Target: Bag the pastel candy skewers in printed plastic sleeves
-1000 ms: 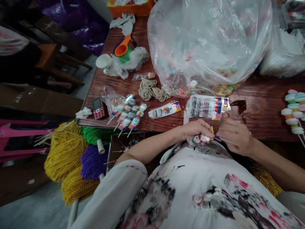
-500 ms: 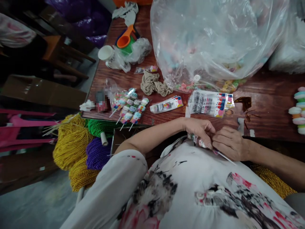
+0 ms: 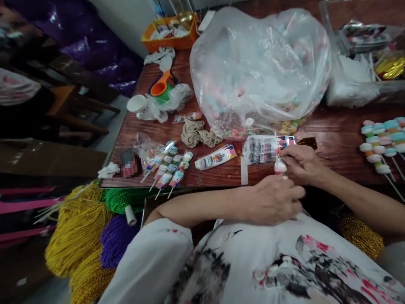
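My left hand (image 3: 272,200) is closed around a wrapped marshmallow skewer (image 3: 280,167), whose pale pink, clear-wrapped end sticks up above the fist. The rest of the skewer is hidden by the hand. At that upper end my right hand (image 3: 302,162) has its fingers pinched together on the wrapper. Just behind the hands lies a stack of printed clear sleeves (image 3: 261,150), with brown-gold twist ties (image 3: 307,142) partly hidden by my right hand. Further left are several wrapped marshmallow skewers (image 3: 171,164) and a smaller pile of sleeves (image 3: 215,157).
A big clear bag of marshmallows (image 3: 259,63) fills the table's back. Unwrapped marshmallow skewers (image 3: 382,141) lie at right, below a clear bin (image 3: 341,99). A beige cloth (image 3: 198,134) and an orange scoop (image 3: 160,86) are left of the bag. Yellow cord bundles (image 3: 79,232) hang beside the table.
The skewer has swung from a slant near my lap to upright by the table edge. My right hand has moved up to its wrapped end; my left fist now encloses it. The view has shifted.
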Action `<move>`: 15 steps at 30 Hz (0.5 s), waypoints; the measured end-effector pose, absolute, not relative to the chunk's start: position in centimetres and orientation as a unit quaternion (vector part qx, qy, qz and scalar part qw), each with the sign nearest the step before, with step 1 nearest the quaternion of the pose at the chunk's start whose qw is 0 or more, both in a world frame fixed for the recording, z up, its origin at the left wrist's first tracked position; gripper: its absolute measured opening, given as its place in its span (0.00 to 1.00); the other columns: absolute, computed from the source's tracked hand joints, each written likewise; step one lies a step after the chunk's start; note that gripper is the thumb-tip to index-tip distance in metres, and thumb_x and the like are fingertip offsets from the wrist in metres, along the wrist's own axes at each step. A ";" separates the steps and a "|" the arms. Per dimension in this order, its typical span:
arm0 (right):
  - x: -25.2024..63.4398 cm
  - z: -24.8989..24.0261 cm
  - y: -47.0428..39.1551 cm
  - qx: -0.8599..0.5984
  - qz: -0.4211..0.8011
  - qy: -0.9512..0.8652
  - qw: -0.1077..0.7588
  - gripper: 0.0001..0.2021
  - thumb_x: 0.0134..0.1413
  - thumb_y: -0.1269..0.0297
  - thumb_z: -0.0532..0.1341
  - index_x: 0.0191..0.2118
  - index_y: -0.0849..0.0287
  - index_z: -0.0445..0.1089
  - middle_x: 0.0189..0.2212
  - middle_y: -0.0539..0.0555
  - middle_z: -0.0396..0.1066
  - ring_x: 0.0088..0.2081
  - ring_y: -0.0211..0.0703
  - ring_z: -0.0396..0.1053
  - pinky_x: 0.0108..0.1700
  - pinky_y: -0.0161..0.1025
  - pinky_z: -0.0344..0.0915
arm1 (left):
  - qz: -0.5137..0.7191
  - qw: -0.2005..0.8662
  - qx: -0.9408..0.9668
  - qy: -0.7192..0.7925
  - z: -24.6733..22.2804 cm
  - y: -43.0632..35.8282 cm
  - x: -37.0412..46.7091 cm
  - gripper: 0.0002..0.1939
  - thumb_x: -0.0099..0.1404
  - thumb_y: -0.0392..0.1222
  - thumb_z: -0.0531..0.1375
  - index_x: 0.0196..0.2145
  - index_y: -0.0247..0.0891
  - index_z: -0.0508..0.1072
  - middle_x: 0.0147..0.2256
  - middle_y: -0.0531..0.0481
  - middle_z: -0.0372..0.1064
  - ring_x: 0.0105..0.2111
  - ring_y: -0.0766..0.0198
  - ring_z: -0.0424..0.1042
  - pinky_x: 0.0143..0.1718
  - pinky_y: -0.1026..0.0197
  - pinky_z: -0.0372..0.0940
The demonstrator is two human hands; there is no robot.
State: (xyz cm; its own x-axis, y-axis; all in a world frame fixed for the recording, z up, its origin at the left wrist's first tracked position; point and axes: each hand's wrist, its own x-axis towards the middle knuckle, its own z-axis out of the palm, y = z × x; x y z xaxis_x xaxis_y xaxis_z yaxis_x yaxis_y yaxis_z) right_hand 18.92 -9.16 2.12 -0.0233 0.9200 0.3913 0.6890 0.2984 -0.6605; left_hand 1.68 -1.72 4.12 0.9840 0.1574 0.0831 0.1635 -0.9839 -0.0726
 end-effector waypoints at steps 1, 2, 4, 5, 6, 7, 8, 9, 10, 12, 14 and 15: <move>18.8 2.7 -9.2 -0.587 0.210 -0.654 0.429 0.08 0.58 0.70 0.54 0.29 0.59 0.67 0.22 0.49 0.66 0.25 0.36 0.61 0.29 0.36 0.56 | -0.043 -0.008 -0.997 -0.069 3.2 -1.6 2.0 0.22 0.72 0.43 0.47 0.30 0.35 0.77 0.27 0.47 0.68 0.29 0.63 0.67 0.27 0.65 0.65; 18.4 3.2 -9.3 -0.589 0.273 -0.613 0.451 0.08 0.59 0.68 0.55 0.29 0.59 0.67 0.22 0.48 0.65 0.24 0.35 0.61 0.28 0.35 0.56 | -0.067 -0.085 -0.992 -0.063 2.3 -0.9 2.3 0.20 0.71 0.42 0.49 0.29 0.34 0.77 0.27 0.47 0.69 0.28 0.64 0.67 0.28 0.65 0.66; 17.3 3.5 -10.0 -0.570 0.379 -0.556 0.471 0.09 0.59 0.64 0.56 0.27 0.59 0.66 0.20 0.47 0.63 0.23 0.34 0.60 0.26 0.34 0.56 | -0.159 -0.293 -0.939 -0.083 1.4 1.0 2.7 0.17 0.70 0.39 0.51 0.31 0.32 0.76 0.30 0.45 0.72 0.30 0.65 0.70 0.33 0.64 0.67; 16.8 3.3 -10.3 -0.558 0.413 -0.544 0.472 0.11 0.59 0.63 0.57 0.26 0.59 0.65 0.19 0.47 0.62 0.22 0.34 0.59 0.25 0.34 0.56 | -0.213 -0.382 -0.892 -0.110 1.3 1.8 2.9 0.17 0.71 0.40 0.51 0.33 0.31 0.77 0.33 0.44 0.73 0.34 0.64 0.72 0.38 0.62 0.68; 16.3 2.9 -10.5 -0.552 0.421 -0.540 0.476 0.12 0.59 0.62 0.56 0.25 0.58 0.65 0.19 0.47 0.61 0.21 0.34 0.58 0.25 0.34 0.57 | -0.265 -0.446 -0.843 -0.143 1.3 2.5 2.9 0.16 0.71 0.42 0.52 0.37 0.32 0.77 0.39 0.42 0.74 0.40 0.62 0.73 0.44 0.60 0.67; 15.9 2.3 -10.5 -0.559 0.399 -0.542 0.485 0.12 0.59 0.61 0.56 0.25 0.58 0.65 0.19 0.47 0.62 0.22 0.34 0.59 0.26 0.35 0.58 | -0.301 -0.495 -0.797 -0.171 1.4 2.8 2.9 0.15 0.70 0.45 0.55 0.41 0.34 0.77 0.45 0.42 0.73 0.47 0.59 0.71 0.51 0.57 0.65; 15.8 1.6 -10.5 -0.571 0.346 -0.556 0.494 0.12 0.60 0.62 0.56 0.26 0.58 0.66 0.20 0.48 0.64 0.24 0.36 0.60 0.28 0.36 0.60 | -0.313 -0.542 -0.757 -0.188 1.5 2.8 2.8 0.16 0.68 0.49 0.57 0.45 0.36 0.76 0.50 0.42 0.72 0.53 0.58 0.69 0.55 0.56 0.63; 15.8 1.0 -10.3 -0.583 0.272 -0.582 0.498 0.10 0.59 0.62 0.56 0.28 0.58 0.68 0.23 0.50 0.66 0.26 0.38 0.63 0.31 0.38 0.62 | -0.296 -0.597 -0.719 -0.197 1.4 2.6 2.7 0.19 0.66 0.53 0.60 0.49 0.38 0.75 0.53 0.42 0.70 0.55 0.57 0.67 0.57 0.54 0.61; 16.1 0.4 -10.0 -0.587 0.185 -0.614 0.494 0.09 0.59 0.63 0.56 0.30 0.58 0.69 0.25 0.52 0.68 0.29 0.40 0.64 0.34 0.40 0.63 | -0.252 -0.661 -0.677 -0.203 1.3 2.1 2.5 0.23 0.64 0.57 0.61 0.51 0.39 0.73 0.53 0.42 0.70 0.54 0.56 0.68 0.57 0.53 0.62; 16.7 -0.5 -9.4 -0.570 0.031 -0.681 0.458 0.07 0.58 0.67 0.56 0.32 0.58 0.70 0.27 0.55 0.70 0.32 0.43 0.65 0.36 0.43 0.63 | -0.120 -0.791 -0.567 -0.198 0.9 1.2 2.0 0.30 0.62 0.63 0.60 0.50 0.37 0.73 0.47 0.40 0.74 0.46 0.57 0.74 0.51 0.52 0.67; 17.3 -0.9 -8.9 -0.544 -0.071 -0.729 0.409 0.07 0.56 0.71 0.54 0.33 0.59 0.69 0.27 0.56 0.69 0.31 0.44 0.63 0.35 0.43 0.62 | -0.032 -0.870 -0.459 -0.177 0.4 0.6 1.3 0.32 0.61 0.67 0.59 0.48 0.34 0.73 0.39 0.39 0.75 0.38 0.57 0.76 0.45 0.51 0.70; 17.4 -0.9 -8.7 -0.539 -0.113 -0.736 0.394 0.07 0.55 0.73 0.54 0.34 0.59 0.69 0.26 0.56 0.68 0.31 0.44 0.63 0.35 0.43 0.61 | -0.020 -0.889 -0.424 -0.173 0.3 0.6 1.0 0.32 0.61 0.66 0.60 0.48 0.34 0.72 0.39 0.39 0.75 0.37 0.56 0.76 0.43 0.51 0.72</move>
